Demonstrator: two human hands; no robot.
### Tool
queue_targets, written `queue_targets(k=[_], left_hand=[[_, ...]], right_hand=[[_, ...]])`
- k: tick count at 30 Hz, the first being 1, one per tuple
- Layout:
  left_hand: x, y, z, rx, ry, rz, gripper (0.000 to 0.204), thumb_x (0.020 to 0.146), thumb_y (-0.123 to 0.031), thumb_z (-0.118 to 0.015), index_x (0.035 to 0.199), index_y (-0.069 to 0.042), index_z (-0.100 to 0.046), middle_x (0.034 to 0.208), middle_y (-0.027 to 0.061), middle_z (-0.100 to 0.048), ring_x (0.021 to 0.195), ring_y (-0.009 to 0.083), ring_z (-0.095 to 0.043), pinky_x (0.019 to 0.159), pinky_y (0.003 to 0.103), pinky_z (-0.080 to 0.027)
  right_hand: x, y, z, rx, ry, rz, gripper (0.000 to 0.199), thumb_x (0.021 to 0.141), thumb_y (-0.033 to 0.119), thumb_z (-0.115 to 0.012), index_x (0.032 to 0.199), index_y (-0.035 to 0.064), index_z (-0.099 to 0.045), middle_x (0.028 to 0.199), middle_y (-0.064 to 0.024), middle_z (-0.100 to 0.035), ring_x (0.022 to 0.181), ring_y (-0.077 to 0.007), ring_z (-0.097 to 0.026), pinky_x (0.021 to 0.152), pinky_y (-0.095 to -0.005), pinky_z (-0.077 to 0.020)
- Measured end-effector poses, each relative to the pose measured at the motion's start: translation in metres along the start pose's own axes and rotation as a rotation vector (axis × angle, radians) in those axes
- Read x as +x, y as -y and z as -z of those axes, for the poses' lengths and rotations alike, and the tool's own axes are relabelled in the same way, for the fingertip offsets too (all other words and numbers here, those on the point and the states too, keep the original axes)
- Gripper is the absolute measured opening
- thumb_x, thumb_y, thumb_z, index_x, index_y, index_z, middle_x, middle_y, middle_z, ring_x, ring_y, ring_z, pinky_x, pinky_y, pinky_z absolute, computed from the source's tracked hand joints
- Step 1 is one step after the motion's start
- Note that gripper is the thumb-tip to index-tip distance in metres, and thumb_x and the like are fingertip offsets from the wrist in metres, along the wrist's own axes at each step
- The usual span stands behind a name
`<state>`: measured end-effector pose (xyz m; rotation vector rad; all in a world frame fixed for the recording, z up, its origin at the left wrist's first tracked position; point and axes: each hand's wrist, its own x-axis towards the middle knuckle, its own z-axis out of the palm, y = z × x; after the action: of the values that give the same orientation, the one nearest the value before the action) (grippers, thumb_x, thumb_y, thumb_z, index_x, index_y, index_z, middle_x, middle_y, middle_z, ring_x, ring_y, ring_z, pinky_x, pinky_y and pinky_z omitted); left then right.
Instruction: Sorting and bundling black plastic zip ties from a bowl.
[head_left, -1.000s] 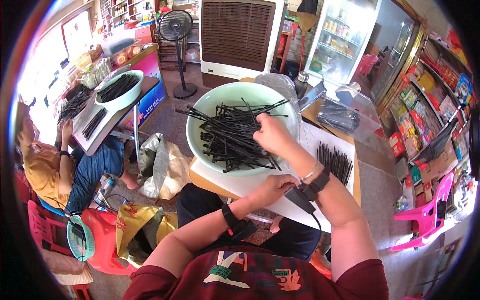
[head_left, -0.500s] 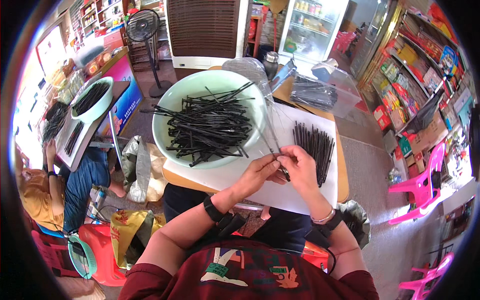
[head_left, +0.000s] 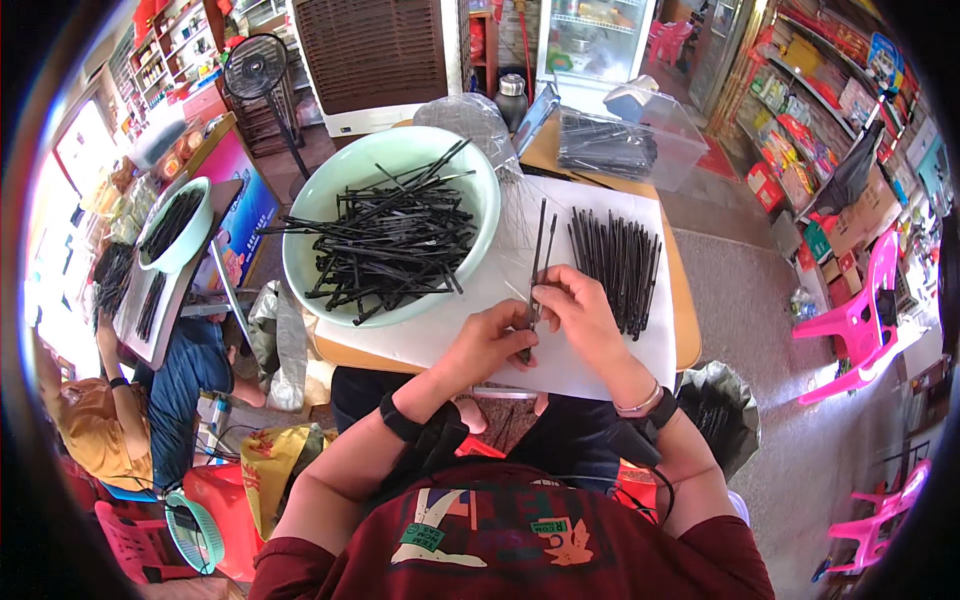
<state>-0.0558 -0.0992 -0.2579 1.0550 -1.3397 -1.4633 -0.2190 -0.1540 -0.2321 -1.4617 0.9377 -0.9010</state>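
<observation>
Two thin black sticks [head_left: 538, 245] stand up from between my hands, nearly side by side, over the white tabletop. My left hand [head_left: 492, 338] is closed around their lower ends. A little higher, my right hand [head_left: 575, 305] pinches them between thumb and fingers. To the right of that hand lies a row of similar black sticks [head_left: 615, 270], lined up side by side on the white sheet [head_left: 430, 345]. The pale green basin [head_left: 490, 215] on the left holds a tangled heap of black sticks [head_left: 395, 240], some poking over its rim.
Behind the row are a clear plastic box [head_left: 680, 150], bagged black sticks [head_left: 605, 143] and a dark flask [head_left: 511, 100]. At left, a person [head_left: 110, 420] sits by another table with a basin [head_left: 190, 240]. An open sack [head_left: 720, 415] stands by the table's right edge.
The sticks in my hands have come upright and now show clearly above my fingers. My left hand has moved down and slightly left. The whole view has shifted a little.
</observation>
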Motion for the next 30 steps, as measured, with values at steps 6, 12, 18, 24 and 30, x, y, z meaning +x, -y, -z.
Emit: queue_targets(k=[6,12,18,24,30], left_hand=[[-0.001,0.009,0.011,-0.181,-0.05,0.01,0.022,0.088,0.0,-0.055,0.109,0.0,-0.051,0.086,0.0072,-0.059,0.073,0.017,-0.064,0.063,0.026,-0.055],[-0.001,0.011,0.012,-0.225,-0.045,-0.076,0.03,0.087,0.003,-0.053,0.116,0.0,-0.047,0.093,0.0088,-0.058,0.084,0.0189,-0.063,0.073,0.029,-0.054],[-0.002,0.009,0.011,-0.209,-0.054,-0.044,0.032,0.085,0.006,-0.052,0.115,-0.001,-0.048,0.093,0.0091,-0.059,0.084,0.0198,-0.063,0.073,0.03,-0.053],[-0.002,0.014,0.013,-0.233,-0.05,-0.095,0.03,0.085,0.006,-0.052,0.114,-0.001,-0.051,0.09,0.0076,-0.061,0.082,0.017,-0.062,0.071,0.029,-0.052],[-0.004,0.012,0.017,-0.236,-0.034,-0.128,0.028,0.088,0.001,-0.053,0.116,0.0,-0.051,0.089,0.0059,-0.058,0.083,0.0161,-0.062,0.072,0.028,-0.052]], right_hand=[[0.029,-0.012,0.025,-0.615,-0.255,0.349,0.013,0.081,0.01,-0.059,0.089,0.0014,-0.063,0.079,-0.0123,-0.062,0.068,-0.0269,-0.061,0.063,-0.0357,-0.0482],[0.051,-0.016,0.009,-1.198,-0.014,0.176,0.015,0.078,0.011,-0.058,0.084,0.0004,-0.065,0.09,-0.0169,-0.06,0.088,-0.0338,-0.062,0.075,-0.0419,-0.0499],[0.045,-0.001,0.009,-1.289,0.074,0.161,0.017,0.077,0.011,-0.056,0.086,-0.0009,-0.064,0.086,-0.0193,-0.064,0.084,-0.0353,-0.063,0.074,-0.0431,-0.0503],[0.007,0.015,0.045,-0.97,0.104,0.262,0.013,0.077,0.009,-0.052,0.085,0.0018,-0.06,0.069,-0.0158,-0.062,0.071,-0.0306,-0.063,0.065,-0.0412,-0.0487],[-0.008,0.039,0.071,-0.088,0.346,-0.194,0.021,0.083,0.008,-0.051,0.099,-0.0021,-0.061,0.079,-0.0057,-0.061,0.067,-0.0098,-0.059,0.052,-0.0244,-0.0475]])
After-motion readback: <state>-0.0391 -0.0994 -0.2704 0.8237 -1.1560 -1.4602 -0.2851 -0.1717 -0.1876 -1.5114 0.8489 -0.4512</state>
